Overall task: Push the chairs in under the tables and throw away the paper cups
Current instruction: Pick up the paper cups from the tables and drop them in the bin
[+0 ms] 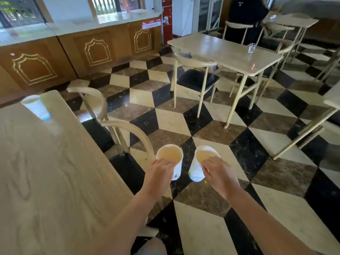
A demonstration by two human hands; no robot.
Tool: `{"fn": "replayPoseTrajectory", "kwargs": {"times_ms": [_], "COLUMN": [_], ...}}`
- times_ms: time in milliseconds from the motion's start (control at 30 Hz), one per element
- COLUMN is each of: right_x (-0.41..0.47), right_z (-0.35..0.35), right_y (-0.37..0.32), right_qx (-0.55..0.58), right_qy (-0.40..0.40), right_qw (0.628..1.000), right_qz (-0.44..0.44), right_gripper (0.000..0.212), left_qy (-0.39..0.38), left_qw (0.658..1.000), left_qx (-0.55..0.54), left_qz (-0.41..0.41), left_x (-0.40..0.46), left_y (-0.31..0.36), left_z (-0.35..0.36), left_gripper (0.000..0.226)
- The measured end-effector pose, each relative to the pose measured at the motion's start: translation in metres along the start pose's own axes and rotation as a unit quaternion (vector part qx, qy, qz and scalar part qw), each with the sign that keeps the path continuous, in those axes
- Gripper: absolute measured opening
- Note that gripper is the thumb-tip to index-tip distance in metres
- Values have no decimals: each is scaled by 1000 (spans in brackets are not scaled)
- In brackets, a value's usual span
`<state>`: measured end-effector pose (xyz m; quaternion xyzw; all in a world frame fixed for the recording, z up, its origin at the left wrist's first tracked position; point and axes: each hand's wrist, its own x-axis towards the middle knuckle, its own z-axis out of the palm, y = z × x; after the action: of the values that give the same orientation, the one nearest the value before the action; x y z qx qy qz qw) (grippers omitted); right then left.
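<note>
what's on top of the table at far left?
One paper cup stands upright near the far end of the table; the rest of the visible top is bare wood. Whether the cup holds anything cannot be seen, and the table's left part is out of frame.

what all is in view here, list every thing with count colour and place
paper cups: 3, white; one on the near table at left, one in each hand
near table: 1, pale wood, left foreground
chairs by near table: 2, pale frames, black seats, at its right edge
middle table: 1, pale wood, centre right
clear cup: 1, transparent, on middle table
chair at middle table: 1, pale frame, black seat, partly pulled out
counter: 1, brown panels, light top, along back wall
floor: black, cream, brown tiles
left hand: grips a cup
right hand: grips a cup
</note>
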<state>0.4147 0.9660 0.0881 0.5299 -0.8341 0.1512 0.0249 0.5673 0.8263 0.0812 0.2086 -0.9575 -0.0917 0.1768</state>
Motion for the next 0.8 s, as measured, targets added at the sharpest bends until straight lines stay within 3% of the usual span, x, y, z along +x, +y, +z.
{"fn": "replayPoseTrajectory", "kwargs": {"times_ms": [267, 400, 800], "right_x": [26, 55, 237], "right_z": [-8, -9, -4], "right_y": [75, 105, 183], "right_qx": [4, -9, -2], "right_qy": [-5, -19, -53], "right_qw": [999, 998, 998], "right_qz": [53, 59, 23], "right_gripper": [12, 15, 16], "left_qy": [1, 7, 37], "left_qw": [999, 998, 996], "left_qx": [-49, -64, -71], "left_qz": [-8, -12, -44], "left_x": [72, 115, 285], "left_y": [27, 28, -20], "left_z": [50, 71, 110], "left_gripper": [28, 26, 28]}}
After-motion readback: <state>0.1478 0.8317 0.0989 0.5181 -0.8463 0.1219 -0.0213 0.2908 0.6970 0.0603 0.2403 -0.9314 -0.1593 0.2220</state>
